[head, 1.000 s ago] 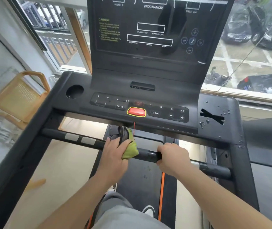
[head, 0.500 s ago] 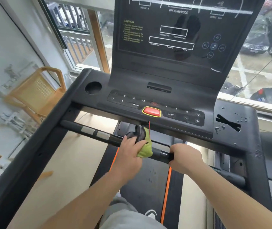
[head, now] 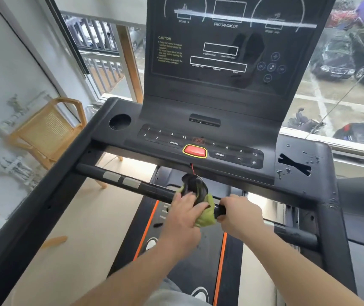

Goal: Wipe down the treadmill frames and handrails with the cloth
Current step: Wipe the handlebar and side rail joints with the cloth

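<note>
Our left hand (head: pixel 183 214) holds the green cloth (head: pixel 207 218) bunched against the bar (head: pixel 154 190) near its middle, with the fingers curled over cloth and bar together. Our right hand (head: pixel 240 215) grips the bare bar just beside the cloth, fingers wrapped round it, and seems to steady us. A black clip (head: pixel 195 187) on a red cord (head: pixel 191 168) hangs from under the console (head: pixel 232 138) and sits right at our left fingertips. We cannot tell whether those fingers pinch it or only touch it.

The step in hand looks like wiping the bar. To do it well, we judge, we keep the cloth wrapped round the bar rather than pressed on top, so the underside gets cleaned too. We slide it in long, overlapping strokes.

The clip is in the way, so we work round it gently and avoid tugging the cord. Further left, the two grey pads (head: pixel 121 179) set in the bar probably want only a light pass.

The stretch under our right hand cannot be reached until that hand shifts, so we should move the grip along. Droplets (head: pixel 309 160) lie on the console's right end, which suggests a damp wipe. A dry fold afterwards would keep the bar from staying slippery.
</note>
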A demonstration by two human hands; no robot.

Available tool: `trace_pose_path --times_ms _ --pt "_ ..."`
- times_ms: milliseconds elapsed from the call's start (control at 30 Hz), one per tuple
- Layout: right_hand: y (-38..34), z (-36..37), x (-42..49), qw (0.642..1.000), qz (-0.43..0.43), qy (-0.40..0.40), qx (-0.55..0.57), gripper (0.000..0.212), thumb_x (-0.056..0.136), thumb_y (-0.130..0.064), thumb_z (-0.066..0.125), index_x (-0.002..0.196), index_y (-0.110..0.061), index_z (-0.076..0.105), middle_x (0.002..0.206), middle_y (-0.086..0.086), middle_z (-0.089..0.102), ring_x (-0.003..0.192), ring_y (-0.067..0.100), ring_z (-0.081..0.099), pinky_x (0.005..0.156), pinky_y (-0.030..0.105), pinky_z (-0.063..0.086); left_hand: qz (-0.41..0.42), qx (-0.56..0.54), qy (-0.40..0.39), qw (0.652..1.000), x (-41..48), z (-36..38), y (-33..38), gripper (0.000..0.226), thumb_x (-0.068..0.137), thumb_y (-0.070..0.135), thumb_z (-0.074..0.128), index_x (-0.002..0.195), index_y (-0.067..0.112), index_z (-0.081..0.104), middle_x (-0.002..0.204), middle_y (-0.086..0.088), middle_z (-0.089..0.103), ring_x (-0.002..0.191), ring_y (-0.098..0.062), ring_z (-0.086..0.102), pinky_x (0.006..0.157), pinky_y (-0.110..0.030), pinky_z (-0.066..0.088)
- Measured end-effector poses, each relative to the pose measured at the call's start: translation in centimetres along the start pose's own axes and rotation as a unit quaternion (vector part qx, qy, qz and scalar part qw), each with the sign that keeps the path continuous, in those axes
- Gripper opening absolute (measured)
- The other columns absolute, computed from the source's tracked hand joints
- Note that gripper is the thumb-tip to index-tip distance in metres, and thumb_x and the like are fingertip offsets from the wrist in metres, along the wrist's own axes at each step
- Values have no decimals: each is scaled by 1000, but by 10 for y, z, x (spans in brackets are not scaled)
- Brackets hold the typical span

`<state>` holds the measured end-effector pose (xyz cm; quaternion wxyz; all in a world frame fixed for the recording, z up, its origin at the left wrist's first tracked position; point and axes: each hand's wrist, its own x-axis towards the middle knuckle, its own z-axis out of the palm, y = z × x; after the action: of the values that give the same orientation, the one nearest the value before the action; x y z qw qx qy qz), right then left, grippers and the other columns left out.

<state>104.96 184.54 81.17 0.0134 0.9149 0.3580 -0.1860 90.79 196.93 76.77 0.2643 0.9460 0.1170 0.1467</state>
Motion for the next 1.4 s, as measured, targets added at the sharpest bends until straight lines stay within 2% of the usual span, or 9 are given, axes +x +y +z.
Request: trace_pose_path --times_ms 100,267,367,500,700,833,967,1200,1400 --pt "0 3 -3 1000 -7 6 -8 22 95 -38 60 114 -26 62 108 -3 56 107 24 57 76 34 50 78 77 -25 994 7 -27 -39 52 71 5 56 120 16 69 115 -9 62 103 -33 57 88 -47 51" --pt "0 3 -4 1000 -10 15 -2 19 96 -37 60 113 -27 61 103 -5 53 104 22 55 74 35 49 -173 58 46 982 19 -24 -22 54 71 4 55 121 18 69 105 -5 60 97 -32 57 78 -43 52" --pt "2 2 -4 1000 -13 16 -3 20 95 -38 62 112 -27 60 106 -4 55 106 22 56 75 35 49 -83 80 38 993 18 12 24 46 62 10 55 105 15 71 91 -5 58 83 -28 52 79 -38 42" --pt "-1 6 -7 1000 -5 23 6 23 96 -38 63 115 -27 59 106 -4 54 105 21 55 79 38 54 20 130 17 991 25 -5 -10 47 59 6 65 105 16 72 90 -6 57 79 -28 50 67 -38 37" --pt "-2 9 -7 1000 -4 26 11 22 97 -36 64 117 -27 60 108 -5 55 107 20 54 76 35 50 -151 156 31 976 31 -31 -28 46 56 12 65 100 20 73 84 -6 57 73 -33 53 60 -38 41" --pt "3 -1 -2 1000 10 -3 7 20 88 -29 60 108 -29 61 101 -8 52 108 21 58 74 31 47 -90 97 -4 991 32 15 46 44 45 22 71 89 25 68 83 -2 56 68 -30 55 57 -35 39" --pt "8 -4 -1 1000 7 -18 12 22 87 -25 61 107 -33 62 100 -8 57 104 20 58 74 32 52 -21 87 -8 996 32 7 21 54 47 12 79 100 20 69 91 -5 58 77 -31 57 61 -36 41" --pt "7 2 0 1000 -6 -9 27 19 96 -40 62 113 -31 64 104 -6 58 104 21 56 81 37 55 -202 129 63 969 33 -27 -20 48 56 5 79 102 14 71 85 -9 54 77 -32 50 59 -34 37" --pt "7 0 1 1000 -7 -9 11 17 87 -26 59 103 -31 61 98 -7 54 106 22 58 70 32 47 -48 15 20 999 13 15 31 52 62 17 75 113 25 64 96 -6 52 81 -28 50 57 -34 45"
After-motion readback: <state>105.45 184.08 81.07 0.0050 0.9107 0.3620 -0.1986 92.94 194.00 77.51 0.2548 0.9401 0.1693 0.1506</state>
